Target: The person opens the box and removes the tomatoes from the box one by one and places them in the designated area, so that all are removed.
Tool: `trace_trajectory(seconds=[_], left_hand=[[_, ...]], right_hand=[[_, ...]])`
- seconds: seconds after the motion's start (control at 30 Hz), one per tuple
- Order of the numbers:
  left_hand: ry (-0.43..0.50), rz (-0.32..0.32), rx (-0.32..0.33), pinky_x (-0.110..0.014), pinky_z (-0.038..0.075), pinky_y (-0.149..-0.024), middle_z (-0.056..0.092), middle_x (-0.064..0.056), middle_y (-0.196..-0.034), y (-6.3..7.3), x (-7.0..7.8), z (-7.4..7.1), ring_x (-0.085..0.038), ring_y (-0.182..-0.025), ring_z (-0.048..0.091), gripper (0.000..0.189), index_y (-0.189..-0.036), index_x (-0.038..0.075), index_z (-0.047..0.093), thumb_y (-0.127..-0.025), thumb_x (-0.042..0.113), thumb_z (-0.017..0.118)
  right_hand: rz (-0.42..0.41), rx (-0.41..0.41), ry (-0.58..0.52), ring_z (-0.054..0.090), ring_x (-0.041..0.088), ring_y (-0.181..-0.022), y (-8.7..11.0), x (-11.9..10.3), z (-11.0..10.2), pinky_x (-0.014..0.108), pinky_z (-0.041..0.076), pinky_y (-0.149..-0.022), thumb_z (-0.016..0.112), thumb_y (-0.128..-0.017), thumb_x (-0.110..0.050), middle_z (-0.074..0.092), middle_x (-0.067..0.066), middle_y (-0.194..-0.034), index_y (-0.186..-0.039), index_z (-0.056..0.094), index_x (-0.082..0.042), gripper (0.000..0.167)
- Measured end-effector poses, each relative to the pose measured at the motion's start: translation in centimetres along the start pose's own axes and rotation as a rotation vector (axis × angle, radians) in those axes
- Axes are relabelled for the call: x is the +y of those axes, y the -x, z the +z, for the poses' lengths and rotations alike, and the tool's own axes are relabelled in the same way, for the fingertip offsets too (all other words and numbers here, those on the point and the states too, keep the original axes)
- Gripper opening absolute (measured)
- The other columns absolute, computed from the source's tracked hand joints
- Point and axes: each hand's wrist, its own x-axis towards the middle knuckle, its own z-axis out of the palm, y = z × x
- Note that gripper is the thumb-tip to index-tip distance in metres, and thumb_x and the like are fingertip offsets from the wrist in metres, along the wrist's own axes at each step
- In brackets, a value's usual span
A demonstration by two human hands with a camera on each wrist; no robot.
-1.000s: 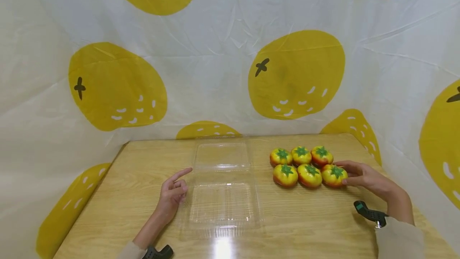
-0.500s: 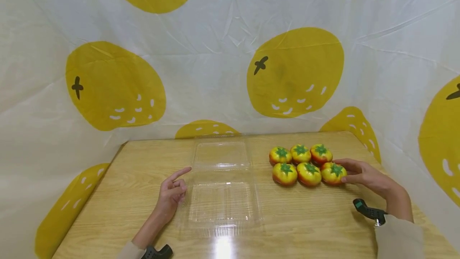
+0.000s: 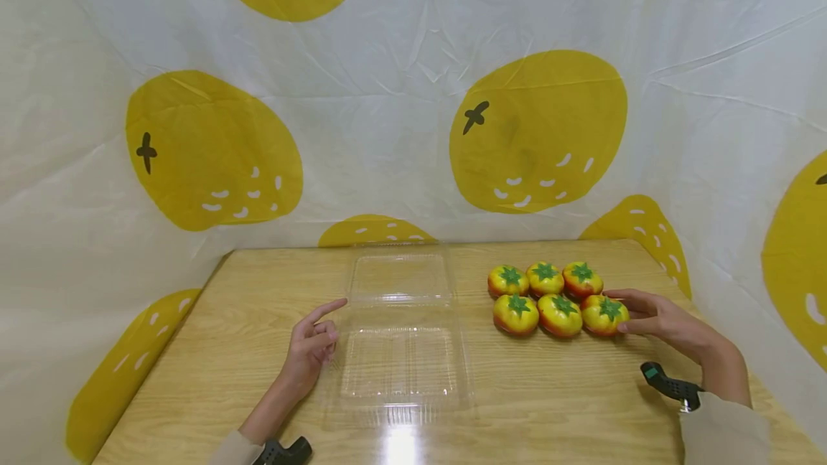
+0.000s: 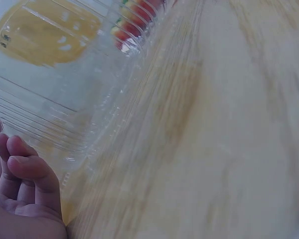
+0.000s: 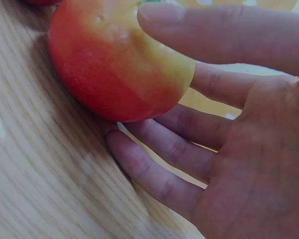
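Observation:
In the head view my right hand [image 3: 672, 325] is at the rightmost front artificial tomato [image 3: 605, 316], which is yellow and red with a green star-shaped top. The right wrist view shows the thumb over the near side of this tomato [image 5: 114, 74] and the other fingers [image 5: 164, 144] behind and under it, low by the table. An opened clear plastic clamshell box [image 3: 399, 364] lies flat with its lid toward the back. Beside its left edge rests my left hand [image 3: 309, 350], index finger stretched out and the others loosely bent, holding nothing.
Several more such tomatoes [image 3: 560, 316] stand close together in two rows on the wooden table [image 3: 530, 400], right of the box. A white curtain [image 3: 375, 128] printed with yellow fruit surrounds the table at the back and sides.

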Motion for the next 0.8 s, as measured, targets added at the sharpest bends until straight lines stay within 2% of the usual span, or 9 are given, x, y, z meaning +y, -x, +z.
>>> trace_trajectory(seconds=[0.63, 0.8], left_hand=[[0.005, 0.000, -0.004, -0.034, 0.025, -0.044, 0.056, 0.009, -0.067, -0.01, 0.20, 0.16, -0.011, -0.055, 0.040, 0.057, -0.148, -0.011, 0.044, -0.091, -0.014, 0.043], [-0.002, 0.002, -0.004, -0.034, 0.026, -0.044, 0.056, 0.009, -0.068, 0.05, 0.25, 0.12, -0.012, -0.055, 0.040, 0.056, -0.148, -0.010, 0.045, -0.092, -0.013, 0.043]], right_hand=[[0.019, -0.014, -0.009, 0.047, -0.018, -0.113, 0.14, -0.19, -0.04, 0.025, 0.052, -0.088, 0.062, -0.100, -0.020, 0.032, 0.036, -0.157, -0.156, 0.035, 0.004, 0.066], [0.017, -0.015, -0.024, 0.047, -0.018, -0.113, 0.05, -0.14, -0.01, 0.021, 0.051, -0.087, 0.061, -0.100, -0.018, 0.033, 0.037, -0.157, -0.156, 0.035, 0.003, 0.065]])
